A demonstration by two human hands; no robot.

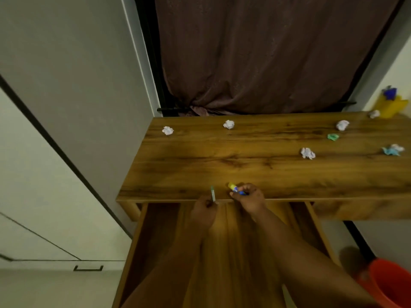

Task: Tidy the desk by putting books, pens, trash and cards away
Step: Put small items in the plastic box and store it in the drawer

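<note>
My left hand [203,211] gripped a slim green pen [213,194], fingers curled round its lower end, the pen upright against the near edge of the wooden surface [222,165]. My right hand [250,200] pinched a marker with a yellow cap and blue body [236,189], lying slantwise across the fingertips, cap toward the far left. Both hands sat close together, just above the near edge and over the open drawer [160,230] that stood pulled out toward me; what the drawer held beneath my forearms I could not tell.

On the surface, crumpled white paper balls lay well apart: one at far left [167,130], one at far centre [228,124], one at far right [342,125], one nearer at right of centre [307,153], and one at the far right corner [374,114] beside a yellow holder [388,107] bearing a blue item. A small green scrap [333,136] lay near the far-right ball. A pale blue and white crumpled wad [393,150] lay at the right edge.

A red bin [389,283] stood on the floor at near right. A dark curtain [266,58] hung behind the surface.
</note>
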